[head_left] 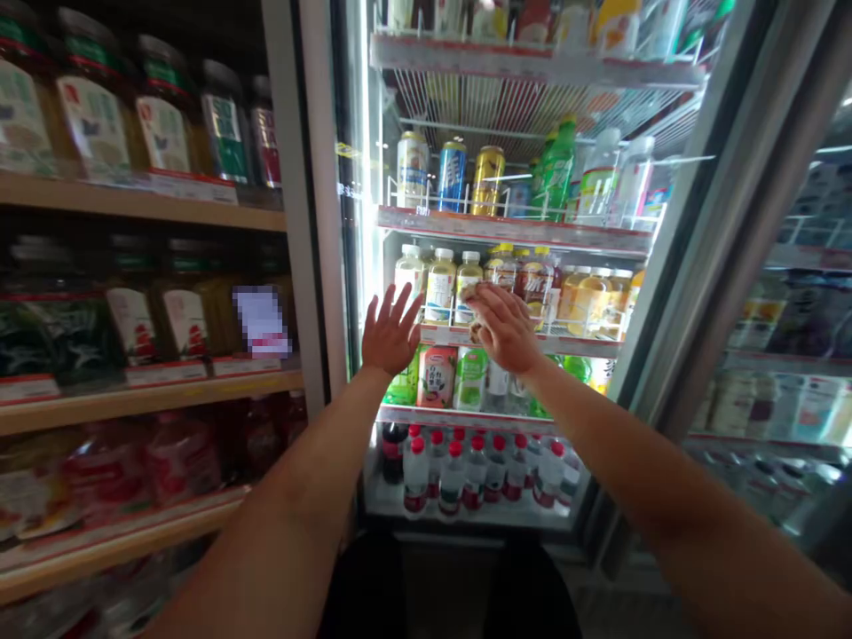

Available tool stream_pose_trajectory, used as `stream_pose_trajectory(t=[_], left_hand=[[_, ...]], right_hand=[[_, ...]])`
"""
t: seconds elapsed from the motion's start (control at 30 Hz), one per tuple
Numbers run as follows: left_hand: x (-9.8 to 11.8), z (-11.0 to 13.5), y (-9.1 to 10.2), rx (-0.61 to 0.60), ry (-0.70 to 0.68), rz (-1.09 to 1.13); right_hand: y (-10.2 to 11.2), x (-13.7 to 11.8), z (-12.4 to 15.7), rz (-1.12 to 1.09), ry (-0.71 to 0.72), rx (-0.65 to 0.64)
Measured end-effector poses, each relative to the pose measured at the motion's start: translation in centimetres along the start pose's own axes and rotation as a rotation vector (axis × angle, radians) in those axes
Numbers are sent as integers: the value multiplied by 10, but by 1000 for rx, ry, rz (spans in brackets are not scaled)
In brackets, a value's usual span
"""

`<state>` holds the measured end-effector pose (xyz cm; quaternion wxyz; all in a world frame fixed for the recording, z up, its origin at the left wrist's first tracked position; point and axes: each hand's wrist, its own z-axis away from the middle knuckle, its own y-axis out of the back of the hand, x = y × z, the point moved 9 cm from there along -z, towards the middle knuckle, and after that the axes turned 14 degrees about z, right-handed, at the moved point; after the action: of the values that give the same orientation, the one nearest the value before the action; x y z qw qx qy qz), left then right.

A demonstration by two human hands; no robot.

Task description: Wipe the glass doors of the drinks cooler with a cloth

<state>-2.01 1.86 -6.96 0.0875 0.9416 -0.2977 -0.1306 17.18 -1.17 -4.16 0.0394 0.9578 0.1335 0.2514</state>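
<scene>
My left hand [391, 334] is raised with its fingers spread, in front of the lit drinks fridge and its glass door [359, 266]. It looks flat against the glass, though contact is hard to confirm. To its right, my right hand [504, 325] is closed over a crumpled brownish cloth [474, 291], whose edges show beyond the fingertips and below the palm. Most of the cloth is hidden under that hand. Behind both hands, bottles with pale labels [440, 286] and amber drink bottles [536, 275] stand on a middle shelf.
Higher up are drink cans [453, 176] and green bottles [559, 169]. Red-capped bottles [450, 479] fill the fridge's bottom. Left of the fridge, wooden shelves [146, 209] hold large bottles. A metal door frame [732, 222] slants along the right, with another stocked fridge beyond.
</scene>
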Motion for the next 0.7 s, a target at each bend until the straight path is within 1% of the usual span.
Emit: stream_pose_trajectory(t=[0.13,0.23,0.33,0.4,0.47,0.57,0.7], left_hand=[[-2,0,-1,-20,31,21],[-4,0,-3,-47,61,47],[-3,0,-3,-48,54,44],[-2,0,-1,-28,38,29],[-1,-1,-1,-16,27,19],[-3,0,-3,-37,50,34],[-6,0,-4,-47,75,61]], right_hand=[[-1,1,-1,-17,-74,16],[-3,1,2,-26,-69,1],[-3,3,-2,-15,-34,-25],[0,7,-6,-5,-39,-17],[4,13,-8,6,-75,12],[8,19,0,9,-116,22],[5,20,12,-3,-59,-36]])
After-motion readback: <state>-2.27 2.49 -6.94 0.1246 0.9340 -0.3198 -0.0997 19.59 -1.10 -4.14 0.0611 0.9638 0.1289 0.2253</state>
